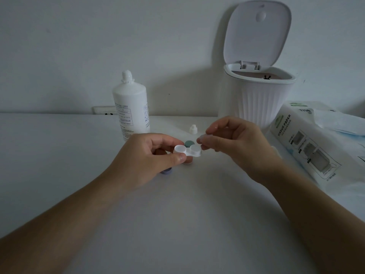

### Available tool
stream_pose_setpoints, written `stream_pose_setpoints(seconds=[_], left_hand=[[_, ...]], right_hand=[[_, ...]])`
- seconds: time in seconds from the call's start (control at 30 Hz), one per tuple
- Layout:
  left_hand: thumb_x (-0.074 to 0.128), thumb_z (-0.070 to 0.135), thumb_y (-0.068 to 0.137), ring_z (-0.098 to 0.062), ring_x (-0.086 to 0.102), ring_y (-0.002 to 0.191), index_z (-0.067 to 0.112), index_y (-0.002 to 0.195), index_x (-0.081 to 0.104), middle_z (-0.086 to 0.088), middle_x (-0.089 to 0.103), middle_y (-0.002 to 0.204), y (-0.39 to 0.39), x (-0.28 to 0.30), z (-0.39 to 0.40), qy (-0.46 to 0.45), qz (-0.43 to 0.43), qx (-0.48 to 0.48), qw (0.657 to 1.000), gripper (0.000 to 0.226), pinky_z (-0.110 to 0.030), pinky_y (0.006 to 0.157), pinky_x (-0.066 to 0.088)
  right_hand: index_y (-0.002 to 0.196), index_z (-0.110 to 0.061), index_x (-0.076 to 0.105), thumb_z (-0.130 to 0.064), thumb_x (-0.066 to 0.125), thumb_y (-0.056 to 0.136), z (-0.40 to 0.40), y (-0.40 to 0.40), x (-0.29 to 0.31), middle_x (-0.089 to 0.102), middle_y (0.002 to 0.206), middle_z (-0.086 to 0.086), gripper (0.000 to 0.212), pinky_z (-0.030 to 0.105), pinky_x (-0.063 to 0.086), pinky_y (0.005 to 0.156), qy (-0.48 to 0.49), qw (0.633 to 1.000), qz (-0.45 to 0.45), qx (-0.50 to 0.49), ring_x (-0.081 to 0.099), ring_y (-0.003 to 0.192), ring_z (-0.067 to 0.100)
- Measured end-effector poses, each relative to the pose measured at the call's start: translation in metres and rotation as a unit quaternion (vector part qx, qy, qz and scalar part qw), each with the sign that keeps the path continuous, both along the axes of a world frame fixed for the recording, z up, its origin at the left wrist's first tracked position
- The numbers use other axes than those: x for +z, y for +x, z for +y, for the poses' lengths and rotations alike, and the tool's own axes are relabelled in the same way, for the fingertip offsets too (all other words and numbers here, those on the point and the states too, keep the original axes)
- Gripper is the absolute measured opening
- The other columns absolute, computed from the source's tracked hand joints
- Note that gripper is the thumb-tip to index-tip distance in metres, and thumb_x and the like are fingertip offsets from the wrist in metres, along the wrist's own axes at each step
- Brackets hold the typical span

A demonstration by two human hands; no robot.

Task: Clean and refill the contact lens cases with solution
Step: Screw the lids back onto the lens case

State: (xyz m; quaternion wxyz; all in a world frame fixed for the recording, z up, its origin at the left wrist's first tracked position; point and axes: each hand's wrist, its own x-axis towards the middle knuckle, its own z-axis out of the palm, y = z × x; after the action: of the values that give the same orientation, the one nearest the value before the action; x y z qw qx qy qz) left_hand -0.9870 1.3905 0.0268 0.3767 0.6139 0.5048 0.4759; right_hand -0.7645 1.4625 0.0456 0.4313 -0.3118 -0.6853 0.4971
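One clear lens case with two wells was held above the table, over three coloured caps: green, pink and purple. One solution bottle, its small cap, one open bin and one tissue pack stood farther off. The left hand pinched the case's left well; the right hand pinched a clear lid just above the right well.

Surface: pale, plain, running back to a wall.
Back left: white solution bottle standing upright, cap off.
Near it: small white bottle cap standing on its own.
Centre: green lid, brownish lid and purple lid, close together, partly hidden.
Back right: white ribbed bin, flip lid raised.
Right edge: tissue paper pack, lying flat.
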Motion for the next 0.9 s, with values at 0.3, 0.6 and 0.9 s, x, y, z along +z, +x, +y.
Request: stream_pose_setpoints(seconds=[0.3,0.6,0.9], left_hand=[[0.081,0.017,0.083,-0.02,0.068,0.066,0.022,0.105,0.077,0.001,0.08,0.087,0.0,0.0019,-0.0007,0.0,0.007,0.031,1.0,0.023,-0.032,0.067,0.06],[0.079,0.016,0.085,-0.051,0.068,0.088,0.015,0.105,0.078,-0.007,0.08,0.093,0.0019,0.0059,-0.003,-0.001,-0.008,0.005,1.0,0.02,-0.061,0.077,0.056],[0.085,0.042,0.067,-0.038,0.061,0.068,0.03,0.096,0.081,-0.016,0.077,0.086,0.0034,0.0051,-0.0009,0.01,0.0,0.001,1.0,0.032,-0.051,0.071,0.058]], right_hand=[[0.119,-0.016,0.069,-0.026,0.071,0.08,-0.007,-0.0027,-0.0002,0.077,0.109,-0.006,0.041,0.015,0.052,0.091,-0.012,0.995,-0.051,0.087,0.071,0.107,0.008],[0.114,-0.016,0.073,-0.009,0.073,0.086,-0.008,-0.0028,-0.0014,0.078,0.103,-0.007,0.029,0.012,0.053,0.085,0.008,0.993,-0.087,0.08,0.073,0.1,0.007],[0.093,-0.019,0.076,-0.04,0.08,0.066,-0.0101,-0.005,-0.0011,0.078,0.087,-0.005,0.035,0.014,0.054,0.076,0.098,0.988,-0.116,0.038,0.073,0.079,0.006]])
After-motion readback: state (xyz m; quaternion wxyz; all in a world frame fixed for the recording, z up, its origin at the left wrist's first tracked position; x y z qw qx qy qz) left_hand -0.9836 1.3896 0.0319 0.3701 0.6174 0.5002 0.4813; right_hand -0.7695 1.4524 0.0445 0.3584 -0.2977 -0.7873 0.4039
